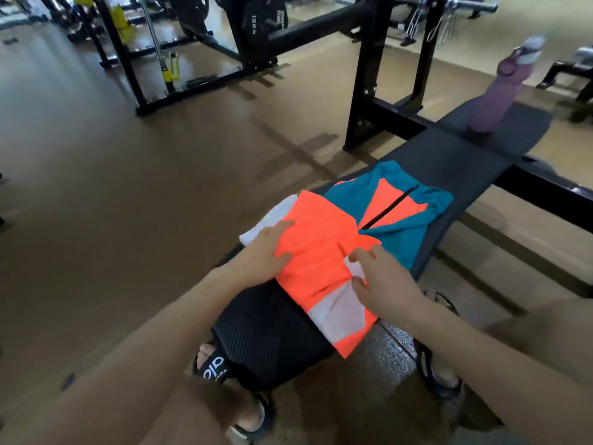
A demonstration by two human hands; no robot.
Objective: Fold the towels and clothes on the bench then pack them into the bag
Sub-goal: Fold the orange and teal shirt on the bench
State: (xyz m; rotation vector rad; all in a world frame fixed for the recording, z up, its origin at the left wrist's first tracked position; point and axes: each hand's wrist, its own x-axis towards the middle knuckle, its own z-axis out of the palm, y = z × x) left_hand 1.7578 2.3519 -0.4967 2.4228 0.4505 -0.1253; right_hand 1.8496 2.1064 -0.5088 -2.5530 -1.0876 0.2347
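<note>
An orange, teal and white zip-neck shirt lies across the black bench, its orange lower part folded up over the teal chest. My left hand rests flat on the shirt's left edge, fingers spread. Hovering at a white patch on the shirt's right side, my right hand has its fingers apart and touches the cloth. A white towel pokes out from under the shirt on the left. A black ribbed bag sits at the bench's near end, partly under the shirt.
A purple water bottle stands on the bench's far end. Black rack uprights and weight machines stand behind. My sandalled feet are on the brown floor either side of the bench.
</note>
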